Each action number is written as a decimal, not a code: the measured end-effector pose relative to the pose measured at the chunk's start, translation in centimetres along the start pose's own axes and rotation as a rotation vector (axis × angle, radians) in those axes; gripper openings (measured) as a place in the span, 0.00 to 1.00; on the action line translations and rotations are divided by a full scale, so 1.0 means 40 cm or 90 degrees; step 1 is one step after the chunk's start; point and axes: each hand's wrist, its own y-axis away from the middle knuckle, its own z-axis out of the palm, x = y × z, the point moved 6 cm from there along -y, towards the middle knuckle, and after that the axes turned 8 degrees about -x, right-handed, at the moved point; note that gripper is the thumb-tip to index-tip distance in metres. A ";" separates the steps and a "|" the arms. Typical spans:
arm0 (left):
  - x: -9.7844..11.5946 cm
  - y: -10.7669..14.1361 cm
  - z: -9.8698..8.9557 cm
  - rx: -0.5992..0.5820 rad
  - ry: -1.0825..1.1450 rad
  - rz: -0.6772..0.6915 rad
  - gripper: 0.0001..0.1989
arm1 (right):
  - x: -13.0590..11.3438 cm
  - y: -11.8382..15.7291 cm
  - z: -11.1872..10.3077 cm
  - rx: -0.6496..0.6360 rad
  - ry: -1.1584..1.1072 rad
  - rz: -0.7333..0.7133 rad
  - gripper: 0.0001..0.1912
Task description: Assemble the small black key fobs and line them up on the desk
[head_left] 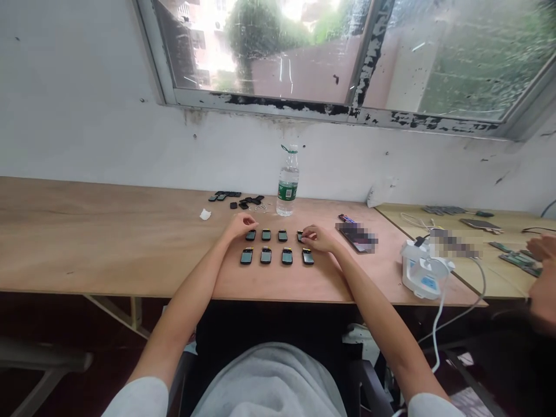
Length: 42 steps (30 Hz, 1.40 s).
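Several small black modules with grey screens lie in two rows before me, and yellow tabs show at the top of some, such as the near-left module (247,256). My left hand (240,225) is at the far row's left end. Its fingers are curled together just above the leftmost module (251,236); whatever they pinch is too small to make out. At the same row's right end, my right hand (320,238) has its fingertips closed on the edge of the rightmost module (299,236), partly covering it.
Behind the rows stand a water bottle (287,188) and a pile of black parts (251,201). A crumpled white scrap (205,214) lies left. To the right are a phone (354,236), a white corded device (421,272) and another person's hand (541,246) near circuit boards (519,259).
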 end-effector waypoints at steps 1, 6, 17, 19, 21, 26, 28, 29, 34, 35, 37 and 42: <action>0.003 -0.001 0.001 0.002 -0.002 0.006 0.16 | 0.002 0.000 -0.001 0.000 0.005 0.008 0.08; 0.021 -0.007 0.007 0.010 -0.014 0.033 0.16 | -0.002 0.005 -0.009 0.001 0.019 0.060 0.12; 0.134 0.007 0.050 -0.024 0.006 0.156 0.14 | -0.035 0.019 -0.004 -0.008 -0.025 0.001 0.19; 0.161 0.009 0.076 -0.056 0.010 0.178 0.13 | -0.040 0.017 0.002 -0.017 -0.011 -0.020 0.19; 0.180 0.010 0.101 -0.085 0.016 0.197 0.12 | -0.040 0.015 0.005 -0.020 0.000 -0.030 0.18; 0.186 0.009 0.130 -0.109 0.023 0.214 0.12 | -0.038 0.010 0.012 -0.037 -0.001 -0.075 0.15; 0.180 0.009 0.130 -0.110 0.019 0.209 0.12 | -0.034 0.007 0.016 -0.056 0.006 -0.068 0.16; 0.177 0.009 0.129 -0.111 0.018 0.206 0.12 | -0.031 0.005 0.017 -0.061 0.010 -0.059 0.16; 0.177 0.010 0.130 -0.111 0.024 0.218 0.13 | -0.027 0.002 0.009 -0.046 0.012 -0.022 0.22; 0.179 0.010 0.131 -0.110 0.029 0.223 0.13 | -0.030 0.002 0.007 -0.043 0.016 -0.022 0.23; 0.182 0.011 0.133 -0.112 0.036 0.230 0.13 | -0.040 0.004 0.002 -0.028 0.031 -0.034 0.22; 0.200 0.011 0.154 -0.134 0.075 0.204 0.15 | -0.104 0.012 -0.023 0.109 0.016 -0.153 0.23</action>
